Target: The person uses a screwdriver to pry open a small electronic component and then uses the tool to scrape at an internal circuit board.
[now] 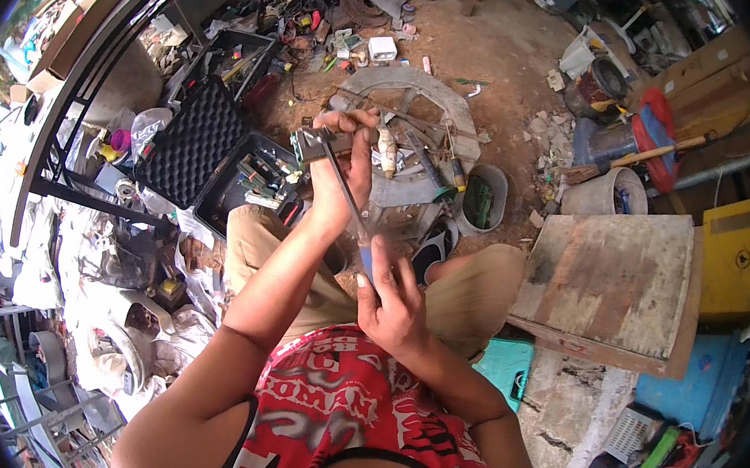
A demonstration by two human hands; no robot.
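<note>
My left hand [345, 168] is raised in front of me, fingers curled round a small metal piece [307, 145]. A long dark tool that looks like a file [343, 186] lies across that piece, its tip by my left fingers. My right hand [391, 299] grips the tool's blue handle [365, 256] lower down, above my lap. Just beyond my hands, a grey concrete ring [444, 96] on the dirt floor holds a pale object [387, 152] and several hand tools.
An open black foam-lined case [176, 143] with small parts, a black metal rack [37, 183] and heaped clutter are on the left. At right are an oval bucket [484, 199], a worn wooden board [600, 292], a yellow case [734, 255] and a blue bin [686, 381].
</note>
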